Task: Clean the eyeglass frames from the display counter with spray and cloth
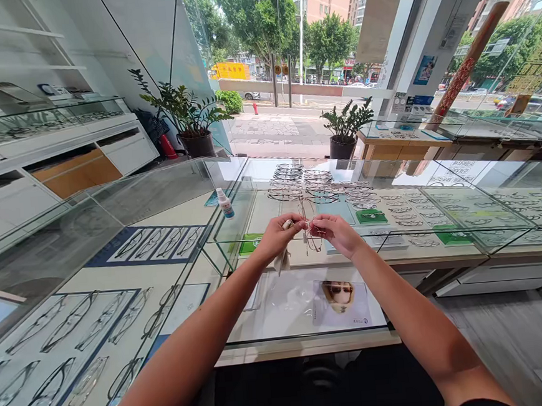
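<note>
My left hand (278,235) and my right hand (338,232) meet above the glass counter, fingers pinched on a thin-rimmed pair of eyeglasses (314,244). The glasses hang between the two hands, partly hidden by the fingers. A pale beige cloth (282,261) is also tucked in my left hand and droops below it. On the counter top behind my hands stand rows of eyeglasses (288,183). To the left, a small white spray bottle (225,203) with a blue and pink label stands upright on the glass.
Below my hands lies a printed card with a sunglasses picture (340,301). Glass display cases (478,212) with more eyeglasses extend right, and another case (42,333) runs along the left. Potted plants (199,145) stand by the open front, with a street beyond.
</note>
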`<action>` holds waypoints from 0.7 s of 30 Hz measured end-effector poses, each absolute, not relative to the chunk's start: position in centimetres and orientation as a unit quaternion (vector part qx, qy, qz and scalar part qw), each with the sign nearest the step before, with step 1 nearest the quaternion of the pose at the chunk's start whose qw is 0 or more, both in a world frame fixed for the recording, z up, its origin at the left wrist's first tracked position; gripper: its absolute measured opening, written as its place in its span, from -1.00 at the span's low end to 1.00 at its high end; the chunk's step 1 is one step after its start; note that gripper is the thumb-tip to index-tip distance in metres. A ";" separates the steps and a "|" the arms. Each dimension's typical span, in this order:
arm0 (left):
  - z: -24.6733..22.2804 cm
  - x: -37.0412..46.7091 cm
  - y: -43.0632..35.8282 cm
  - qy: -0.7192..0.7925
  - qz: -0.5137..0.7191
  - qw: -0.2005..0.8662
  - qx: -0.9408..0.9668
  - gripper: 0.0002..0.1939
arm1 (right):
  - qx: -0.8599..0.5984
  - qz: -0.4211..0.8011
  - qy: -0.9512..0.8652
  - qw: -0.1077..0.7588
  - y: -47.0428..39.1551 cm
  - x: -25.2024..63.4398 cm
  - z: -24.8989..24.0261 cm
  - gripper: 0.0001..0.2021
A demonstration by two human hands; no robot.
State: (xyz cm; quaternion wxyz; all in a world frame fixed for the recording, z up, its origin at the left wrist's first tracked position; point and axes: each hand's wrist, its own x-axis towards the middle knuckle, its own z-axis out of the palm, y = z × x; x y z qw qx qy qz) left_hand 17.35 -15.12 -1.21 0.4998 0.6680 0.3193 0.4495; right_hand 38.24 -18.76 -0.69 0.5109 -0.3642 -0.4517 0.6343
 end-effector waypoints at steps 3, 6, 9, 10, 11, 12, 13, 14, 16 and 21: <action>-1.3 17.2 -15.0 0.328 0.452 0.470 0.683 -0.50 | -0.367 0.632 -0.456 0.508 -18.8 38.2 -0.6 -0.65; -1.3 17.1 -14.8 0.346 0.449 0.423 0.707 -0.54 | -0.370 0.631 -0.461 0.503 -18.9 38.2 -0.4 -0.66; -1.4 16.8 -14.6 0.389 0.442 0.369 0.719 -0.61 | -0.374 0.627 -0.465 0.501 -19.0 38.3 -0.3 -0.67; -1.3 16.7 -14.6 0.407 0.441 0.345 0.722 -0.64 | -0.376 0.625 -0.467 0.501 -19.0 38.3 -0.2 -0.67; -1.3 16.5 -14.5 0.422 0.442 0.317 0.725 -0.68 | -0.379 0.621 -0.470 0.500 -19.0 38.3 -0.2 -0.68; -1.3 16.3 -14.4 0.432 0.443 0.285 0.732 -0.70 | -0.382 0.618 -0.473 0.498 -19.0 38.3 -0.1 -0.68; -1.2 16.1 -14.4 0.439 0.444 0.252 0.739 -0.73 | -0.387 0.615 -0.477 0.495 -19.0 38.3 -0.1 -0.68; -1.1 15.9 -14.3 0.444 0.443 0.220 0.747 -0.75 | -0.392 0.613 -0.480 0.490 -19.0 38.4 -0.1 -0.68; -0.8 15.4 -14.3 0.459 0.432 0.160 0.760 -0.76 | -0.401 0.612 -0.487 0.476 -18.9 38.4 -0.1 -0.69; -0.5 14.6 -14.0 0.502 0.409 0.072 0.759 -0.73 | -0.420 0.609 -0.508 0.441 -18.7 38.7 -0.4 -0.71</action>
